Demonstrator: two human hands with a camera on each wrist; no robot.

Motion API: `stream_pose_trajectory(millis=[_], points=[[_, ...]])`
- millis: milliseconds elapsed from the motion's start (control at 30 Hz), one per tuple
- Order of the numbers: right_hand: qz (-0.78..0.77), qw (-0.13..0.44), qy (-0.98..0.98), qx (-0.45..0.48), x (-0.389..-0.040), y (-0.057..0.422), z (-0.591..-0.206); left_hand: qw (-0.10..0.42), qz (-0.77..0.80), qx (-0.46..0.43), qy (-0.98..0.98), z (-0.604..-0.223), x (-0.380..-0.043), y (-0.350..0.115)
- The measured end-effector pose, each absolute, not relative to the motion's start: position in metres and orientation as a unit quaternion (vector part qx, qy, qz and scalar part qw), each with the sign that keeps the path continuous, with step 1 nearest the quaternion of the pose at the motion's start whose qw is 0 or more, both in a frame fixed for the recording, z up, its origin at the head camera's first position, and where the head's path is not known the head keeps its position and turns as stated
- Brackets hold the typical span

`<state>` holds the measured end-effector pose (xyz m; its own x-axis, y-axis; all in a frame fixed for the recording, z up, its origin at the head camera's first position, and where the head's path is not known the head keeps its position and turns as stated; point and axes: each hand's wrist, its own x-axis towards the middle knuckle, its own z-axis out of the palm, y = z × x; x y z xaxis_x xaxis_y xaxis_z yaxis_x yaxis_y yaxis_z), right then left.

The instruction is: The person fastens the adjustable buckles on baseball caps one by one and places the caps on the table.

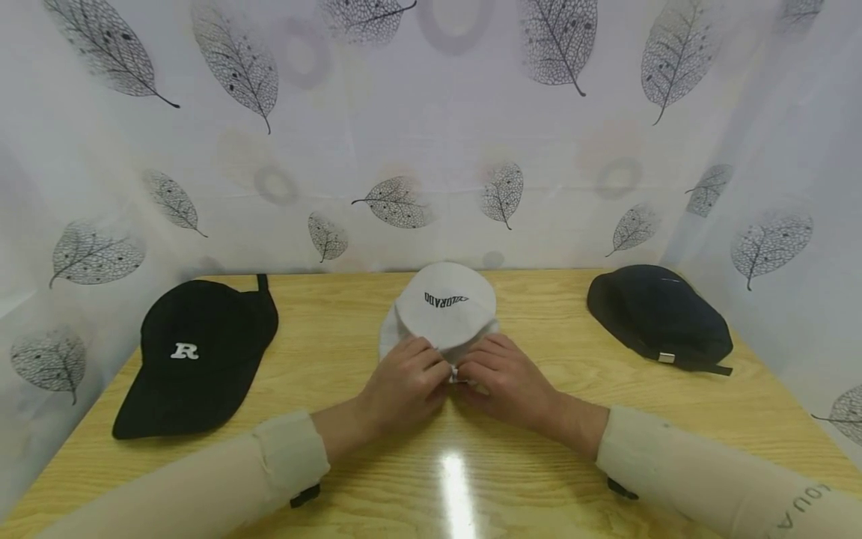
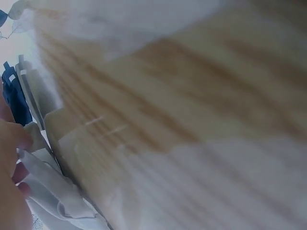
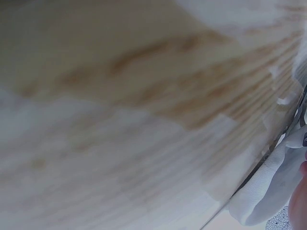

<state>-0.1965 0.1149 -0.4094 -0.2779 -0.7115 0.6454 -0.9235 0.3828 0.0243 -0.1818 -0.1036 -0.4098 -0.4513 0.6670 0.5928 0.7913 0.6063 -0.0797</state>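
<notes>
In the head view, located the white cap [image 1: 447, 322] on the wooden table [image 1: 323, 314], with COLORADO lettering [image 1: 444, 300] across its raised crown [image 1: 447, 277]. Found the left hand [image 1: 407, 378] at the near left of the white cap and the right hand [image 1: 505, 382] at its near right, both with curled fingers, pinching its near edge on either side of a small pale fitting [image 1: 454, 373]. Could not tell strap from buckle there, owing to cover by the fingers. Noted a black cap [image 1: 209, 322] with a letter R [image 1: 185, 351] well apart to the left of the white cap, a dark cap [image 1: 656, 318] well apart to its right, and a leaf-patterned curtain [image 1: 438, 135] behind it. Judged the white cap light, soft and pliable, with little tendency to slip, hardly fragile, but likely to crumple under pressure on the crown. Judged the near edge, either side of the fitting, best for hold, using light fingertip pinches. In the left wrist view, recorded fingers against folded pale cloth of the white cap, and a blue item [image 2: 17, 98] apart from it, too small to identify. In the right wrist view, recorded a curved, ribbed-looking fabric edge of the white cap beside partly visible fingers; could not tell grip tightness there.
</notes>
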Motion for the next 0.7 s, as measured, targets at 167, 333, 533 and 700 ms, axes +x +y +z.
stream_pose_trajectory(millis=[167, 333, 533, 700], points=[[0.176, 0.293, -0.779, 0.525, -0.1967, 0.1152, -0.4095, 0.287, -0.084, -0.406, -0.864, -0.4062, -0.1792, -0.1041], [0.175, 0.291, -0.781, 0.524, -0.1967, 0.1152, -0.4095, 0.281, -0.089, -0.406, -0.865, -0.4056, -0.1785, -0.1047], [0.179, 0.293, -0.78, 0.523, -0.1968, 0.1153, -0.4086, 0.297, -0.104, -0.432, -0.845, -0.4069, -0.1799, -0.1046], [0.185, 0.29, -0.778, 0.527, -0.1969, 0.1153, -0.4089, 0.31, -0.102, -0.44, -0.837, -0.4084, -0.1808, -0.1044]])
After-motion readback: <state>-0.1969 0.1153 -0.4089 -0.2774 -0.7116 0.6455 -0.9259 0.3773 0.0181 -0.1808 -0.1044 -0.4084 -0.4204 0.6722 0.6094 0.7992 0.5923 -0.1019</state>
